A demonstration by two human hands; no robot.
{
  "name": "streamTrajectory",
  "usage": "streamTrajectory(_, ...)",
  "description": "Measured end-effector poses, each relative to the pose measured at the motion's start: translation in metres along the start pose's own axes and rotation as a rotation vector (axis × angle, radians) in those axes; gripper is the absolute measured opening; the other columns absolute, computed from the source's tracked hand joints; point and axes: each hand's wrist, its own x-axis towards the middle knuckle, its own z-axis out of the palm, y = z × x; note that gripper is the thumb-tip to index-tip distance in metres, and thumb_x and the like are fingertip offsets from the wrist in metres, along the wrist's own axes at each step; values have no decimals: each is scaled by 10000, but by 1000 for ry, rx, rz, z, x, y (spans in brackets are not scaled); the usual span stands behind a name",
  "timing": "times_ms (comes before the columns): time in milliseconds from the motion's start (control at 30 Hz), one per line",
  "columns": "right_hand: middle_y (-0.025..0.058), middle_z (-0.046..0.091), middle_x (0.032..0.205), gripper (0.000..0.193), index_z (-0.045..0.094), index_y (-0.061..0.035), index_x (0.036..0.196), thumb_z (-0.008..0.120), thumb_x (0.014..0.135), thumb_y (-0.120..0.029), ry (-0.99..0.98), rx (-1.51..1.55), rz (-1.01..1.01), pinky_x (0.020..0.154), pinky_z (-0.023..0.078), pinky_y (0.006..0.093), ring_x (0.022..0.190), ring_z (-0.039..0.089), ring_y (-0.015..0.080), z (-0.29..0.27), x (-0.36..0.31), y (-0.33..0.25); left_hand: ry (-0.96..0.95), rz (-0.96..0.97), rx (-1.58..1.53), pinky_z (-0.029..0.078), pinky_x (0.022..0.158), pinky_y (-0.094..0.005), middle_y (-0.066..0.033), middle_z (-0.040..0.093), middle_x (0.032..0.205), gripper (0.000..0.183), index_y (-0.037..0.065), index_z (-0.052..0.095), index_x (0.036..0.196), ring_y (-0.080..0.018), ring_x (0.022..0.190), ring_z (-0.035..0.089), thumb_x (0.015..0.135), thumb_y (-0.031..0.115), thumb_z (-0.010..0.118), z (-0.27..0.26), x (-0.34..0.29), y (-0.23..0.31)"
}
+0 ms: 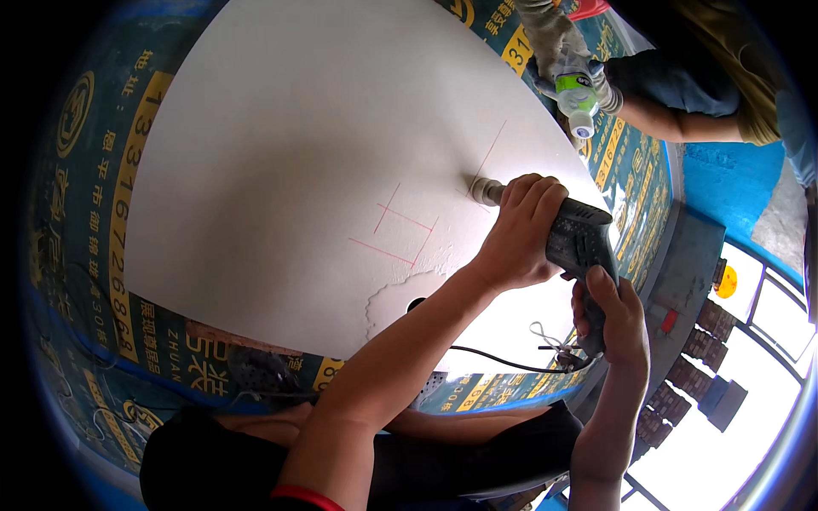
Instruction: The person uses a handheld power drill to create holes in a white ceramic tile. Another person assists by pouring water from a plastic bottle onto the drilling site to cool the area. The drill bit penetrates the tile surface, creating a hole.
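Person's L hand (521,228) was wrapped round the front body of a dark grey, pistol-shaped power drill (579,238); R hand (615,319) was clenched on its handle. Drill was over R part of a large, smooth white panel (281,170), its round metal bit (486,191) at the surface nr thin red ruled lines (405,218); exact contact unclear. Top R, co-worker's grey-gloved hands (558,43) held a clear plastic btl w/ green label (577,83).

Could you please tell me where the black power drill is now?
The black power drill is right of centre in the head view, left hand near its front, right hand on its handle, tip at the white slab.
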Motion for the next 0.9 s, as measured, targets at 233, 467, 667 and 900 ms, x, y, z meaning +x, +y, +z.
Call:
streamTrajectory(233, 13, 605, 649, 636, 658, -45, 853, 667, 979, -669, -35, 35, -22, 528, 437, 273, 546, 569, 103, 0, 3, 1, 13, -3, 12, 428, 1097, -557, -203, 574, 1297, 911, 47, 450, 1349, -447, 1264, 535, 585, 138, 939, -1, 0, 1)
streamTrajectory(467, 11, 608, 651, 624, 657, -51, 847, 666, 982, -660, -20, 28, -5, 526, 437, 271, 544, 570, 99, 1, 3, 0, 18, -7, 22, 428, 1094, -553, -201, 575, 1301, 915, 46, 455, 1349, -444, 1265, 535, 583, 152, 945, -1, 0, 1)
streamTrajectory(667, 4, 605, 653, 621, 688, -37, 920, 660, 988, -653, -20, 25, 1, 523, 436, 267, 542, 567, 93, 0, 4, 1, 15, 0, 9, 402, 1114, -536, -179, 550, 1320, 960, 41, 461, 1346, -423, 1288, 510, 547, 177, 975, 0, 1, -1)
streamTrajectory(900, 8, 605, 652, 605, 699, -28, 955, 659, 997, -630, -26, 44, -14, 520, 434, 265, 535, 559, 90, 2, 4, 1, 31, 2, 5, 402, 1111, -536, -178, 560, 1309, 924, 38, 481, 1325, -422, 1280, 518, 553, 181, 967, -1, 1, 0)
